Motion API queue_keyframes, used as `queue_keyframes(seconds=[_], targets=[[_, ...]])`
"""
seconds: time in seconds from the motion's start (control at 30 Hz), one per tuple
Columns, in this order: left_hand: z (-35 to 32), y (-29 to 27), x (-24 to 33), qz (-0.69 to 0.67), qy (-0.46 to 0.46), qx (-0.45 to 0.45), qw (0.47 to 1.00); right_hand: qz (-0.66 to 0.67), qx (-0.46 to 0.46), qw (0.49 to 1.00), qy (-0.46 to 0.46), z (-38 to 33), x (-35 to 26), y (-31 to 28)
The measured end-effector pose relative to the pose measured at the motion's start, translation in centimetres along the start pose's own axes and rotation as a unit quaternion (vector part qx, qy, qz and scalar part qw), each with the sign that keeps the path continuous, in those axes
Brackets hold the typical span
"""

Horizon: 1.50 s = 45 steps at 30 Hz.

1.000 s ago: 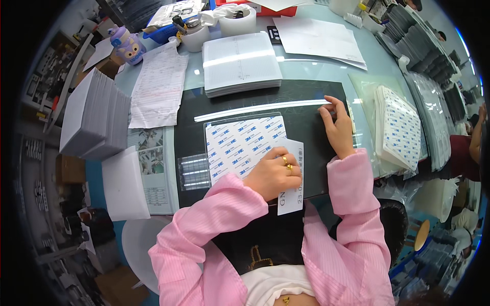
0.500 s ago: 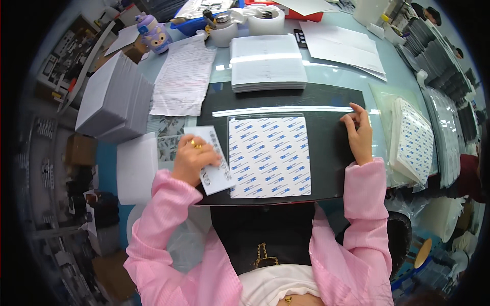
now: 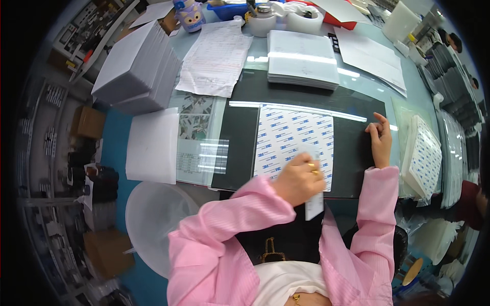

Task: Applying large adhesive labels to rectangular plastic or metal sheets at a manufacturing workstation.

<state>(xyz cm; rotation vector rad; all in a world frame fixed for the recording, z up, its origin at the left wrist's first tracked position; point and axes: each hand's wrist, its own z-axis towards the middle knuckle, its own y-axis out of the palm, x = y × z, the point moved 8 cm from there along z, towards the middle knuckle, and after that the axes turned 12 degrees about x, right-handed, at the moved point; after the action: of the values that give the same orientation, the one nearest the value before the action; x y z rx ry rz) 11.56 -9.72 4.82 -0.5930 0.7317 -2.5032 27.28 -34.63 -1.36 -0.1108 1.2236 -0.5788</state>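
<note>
My left hand [image 3: 300,179], with gold rings on a finger, grips a white plastic card [image 3: 314,205] with printing on it. The card stands tilted on edge over the lower right part of a square sheet [image 3: 287,133] patterned in white and blue. Part of the card is behind my fingers, and motion blurs it. Beneath the sheet lies a black mat [image 3: 352,150]. On the mat's right side, apart from the sheet, rests my right hand [image 3: 380,140]; it holds nothing, its fingers loosely bent and apart.
A stack of clear-topped sheets [image 3: 302,58] stands behind the mat. Tall white stacks [image 3: 135,69] and a written paper [image 3: 217,56] are to the left. Bagged patterned sheets [image 3: 423,148] lie at the right. Below the table's left edge is a translucent bin [image 3: 153,224].
My left hand has carried the card rightward from beside the patterned sheet to over its lower right part. My right hand stays on the mat. The whole view has shifted and turned slightly.
</note>
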Motion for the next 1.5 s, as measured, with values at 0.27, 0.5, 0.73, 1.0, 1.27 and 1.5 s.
queue_keyframes(seconds=[0.27,0.5,0.73,1.0,1.27,1.5], targets=[[-9.2,-14.4,-6.5,0.099,-0.140,-0.054,0.984,-0.021,-0.005,1.000,-0.001,0.0,-0.7,0.8],[-8.9,-17.6,-11.3,0.172,-0.187,-0.027,0.967,-0.131,-0.027,0.970,-0.204,-1.3,-7.0,8.2],[-8.1,-15.0,-10.7,0.177,-0.241,-0.200,0.933,-0.158,-0.036,0.967,-0.196,-1.0,-8.8,10.0],[-4.5,-1.2,-0.7,0.054,-0.194,-0.179,0.963,-0.179,-0.031,0.952,-0.246,-1.8,-9.5,10.1],[-4.4,0.8,1.2,0.103,-0.203,-0.101,0.968,-0.228,-0.061,0.947,-0.216,-1.7,-9.2,9.5],[-4.8,0.1,1.5,0.113,-0.168,-0.012,0.979,-0.200,-0.018,0.968,-0.154,-0.6,-9.0,7.6]])
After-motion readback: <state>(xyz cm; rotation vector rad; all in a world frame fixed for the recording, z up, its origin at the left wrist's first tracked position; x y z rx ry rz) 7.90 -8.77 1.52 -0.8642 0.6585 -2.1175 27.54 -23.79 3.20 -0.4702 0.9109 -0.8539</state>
